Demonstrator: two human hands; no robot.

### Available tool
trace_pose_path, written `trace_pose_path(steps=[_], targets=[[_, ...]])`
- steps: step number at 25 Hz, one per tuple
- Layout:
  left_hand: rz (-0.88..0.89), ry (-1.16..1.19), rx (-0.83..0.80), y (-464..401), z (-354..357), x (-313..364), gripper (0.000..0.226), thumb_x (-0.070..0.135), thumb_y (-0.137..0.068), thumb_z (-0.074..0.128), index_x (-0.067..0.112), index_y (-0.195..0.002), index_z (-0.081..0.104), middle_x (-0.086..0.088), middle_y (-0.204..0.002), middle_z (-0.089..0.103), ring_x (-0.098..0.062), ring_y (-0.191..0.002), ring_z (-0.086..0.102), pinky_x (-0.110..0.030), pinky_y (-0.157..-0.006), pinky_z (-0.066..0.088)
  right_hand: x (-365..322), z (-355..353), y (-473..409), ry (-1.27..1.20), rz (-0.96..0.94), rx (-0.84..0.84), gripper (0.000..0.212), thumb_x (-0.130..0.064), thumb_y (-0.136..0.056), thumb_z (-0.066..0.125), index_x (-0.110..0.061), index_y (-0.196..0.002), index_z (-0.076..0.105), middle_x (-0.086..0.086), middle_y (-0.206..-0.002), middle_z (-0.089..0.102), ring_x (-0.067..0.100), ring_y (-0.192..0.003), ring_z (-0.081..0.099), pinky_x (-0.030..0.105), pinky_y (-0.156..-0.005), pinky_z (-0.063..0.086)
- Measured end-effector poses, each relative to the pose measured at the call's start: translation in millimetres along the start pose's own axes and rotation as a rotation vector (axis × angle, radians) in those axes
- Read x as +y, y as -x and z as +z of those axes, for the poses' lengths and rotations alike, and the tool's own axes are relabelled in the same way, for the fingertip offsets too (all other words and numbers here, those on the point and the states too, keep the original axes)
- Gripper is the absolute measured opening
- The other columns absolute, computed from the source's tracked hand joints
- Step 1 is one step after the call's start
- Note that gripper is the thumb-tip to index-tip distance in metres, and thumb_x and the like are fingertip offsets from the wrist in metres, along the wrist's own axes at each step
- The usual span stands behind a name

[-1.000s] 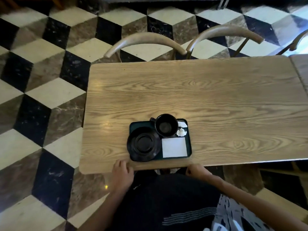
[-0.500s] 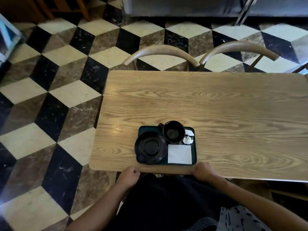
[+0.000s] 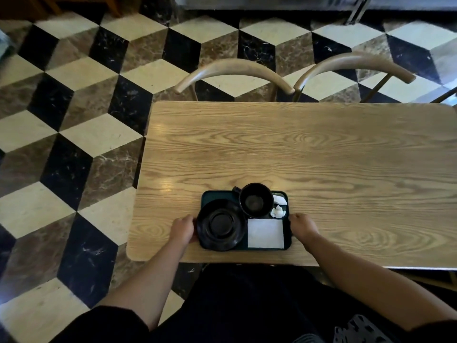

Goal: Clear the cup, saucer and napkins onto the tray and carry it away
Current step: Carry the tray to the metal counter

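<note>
Now, hands: left hand [image 3: 183, 229] and right hand [image 3: 302, 225] curled at the tray's [image 3: 287, 233] short ends; grip unclear.
Tray: lies between them, long axis running hand to hand.

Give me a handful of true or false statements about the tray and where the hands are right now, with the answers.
1. The cup stands upright on the tray. True.
2. The saucer lies on the bare table, off the tray. False: it sits on the tray's left part.
3. The left hand and right hand are at opposite ends of the tray. True.
4. The flat napkin is under the cup. False: it lies nearer the person, beside the saucer.
5. The crumpled napkin lies right of the cup. True.
</note>
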State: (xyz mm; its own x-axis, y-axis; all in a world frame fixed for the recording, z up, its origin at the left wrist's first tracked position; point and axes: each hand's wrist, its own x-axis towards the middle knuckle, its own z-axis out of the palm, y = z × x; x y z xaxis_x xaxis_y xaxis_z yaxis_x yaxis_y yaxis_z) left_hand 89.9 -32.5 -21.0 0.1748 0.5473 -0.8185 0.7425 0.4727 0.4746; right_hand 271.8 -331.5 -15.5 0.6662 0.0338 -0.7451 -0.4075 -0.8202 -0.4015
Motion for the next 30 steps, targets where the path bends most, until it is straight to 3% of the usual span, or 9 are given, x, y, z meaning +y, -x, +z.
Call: trace_pose_path(steps=[3, 7, 11, 16, 21, 26, 30], targets=[[-0.067, 0.084, -0.034, -4.4, 13.0, 15.2, 0.025, 0.023, -0.1, 0.049, 0.011, -0.093, 0.07, -0.015, -0.082, 0.068, -0.033, -0.073, 0.065, -0.036, -0.064, 0.053, -0.6, 4.5, -6.1, -0.158, 0.03, 0.027, 0.028, -0.018, -0.095, 0.046, -0.011, -0.076, 0.065, 0.007, -0.076, 0.065, 0.026, -0.073, 0.058, 0.036, -0.068, 0.044], [-0.111, 0.097, -0.072, -9.3, 18.2, 18.5, 0.028, 0.028, -0.101, 0.048, 0.014, -0.098, 0.072, -0.013, -0.089, 0.072, -0.031, -0.079, 0.066, -0.035, -0.068, 0.052, 7.5, 15.0, -10.1, -0.363, 0.055, 0.059, 0.029, -0.015, -0.097, 0.051, -0.011, -0.078, 0.072, 0.004, -0.073, 0.068, 0.023, -0.072, 0.06, 0.039, -0.069, 0.049], [-0.135, 0.103, -0.097, -11.7, 19.4, 17.9, 0.03, 0.028, -0.103, 0.047, 0.011, -0.109, 0.072, -0.016, -0.103, 0.075, -0.035, -0.093, 0.07, -0.039, -0.074, 0.057, 16.3, 20.8, -13.9, -0.513, 0.096, 0.069, 0.031, -0.015, -0.1, 0.058, -0.022, -0.077, 0.078, 0.0, -0.086, 0.079, 0.023, -0.089, 0.072, 0.044, -0.087, 0.059], [-0.134, 0.088, -0.109, -13.2, 18.8, 17.5, 0.026, 0.021, -0.102, 0.049, 0.006, -0.106, 0.07, -0.018, -0.098, 0.073, -0.035, -0.086, 0.069, -0.038, -0.069, 0.056, 16.2, 25.9, -11.5, -0.624, 0.119, 0.104, 0.02, -0.012, -0.1, 0.061, -0.008, -0.111, 0.077, 0.003, -0.101, 0.079, 0.024, -0.104, 0.073, 0.046, -0.102, 0.056], [-0.124, 0.092, -0.112, -14.8, 16.4, 15.1, 0.025, 0.022, -0.102, 0.05, 0.008, -0.101, 0.071, -0.019, -0.101, 0.074, -0.037, -0.09, 0.069, -0.042, -0.074, 0.055, 10.8, 30.1, -6.9, -0.674, 0.097, 0.15, 0.024, -0.011, -0.101, 0.06, -0.003, -0.12, 0.073, 0.006, -0.107, 0.077, 0.024, -0.106, 0.071, 0.043, -0.105, 0.054], [-0.102, 0.129, -0.098, -6.1, 9.0, 10.4, 0.022, 0.019, -0.102, 0.051, 0.01, -0.093, 0.07, -0.016, -0.093, 0.071, -0.033, -0.083, 0.065, -0.035, -0.068, 0.052, 9.1, 32.3, 0.5, -0.667, 0.05, 0.15, 0.021, -0.01, -0.101, 0.059, -0.006, -0.113, 0.076, 0.004, -0.102, 0.078, 0.023, -0.099, 0.072, 0.04, -0.099, 0.056], [-0.077, 0.171, -0.078, 3.5, -0.9, 3.2, 0.021, 0.019, -0.1, 0.052, 0.011, -0.091, 0.069, -0.015, -0.088, 0.07, -0.031, -0.079, 0.064, -0.035, -0.068, 0.049, 0.2, 30.8, 11.4, -0.684, 0.014, 0.135, 0.02, -0.007, -0.101, 0.058, -0.006, -0.11, 0.076, 0.002, -0.095, 0.076, 0.018, -0.088, 0.071, 0.027, -0.08, 0.06]])
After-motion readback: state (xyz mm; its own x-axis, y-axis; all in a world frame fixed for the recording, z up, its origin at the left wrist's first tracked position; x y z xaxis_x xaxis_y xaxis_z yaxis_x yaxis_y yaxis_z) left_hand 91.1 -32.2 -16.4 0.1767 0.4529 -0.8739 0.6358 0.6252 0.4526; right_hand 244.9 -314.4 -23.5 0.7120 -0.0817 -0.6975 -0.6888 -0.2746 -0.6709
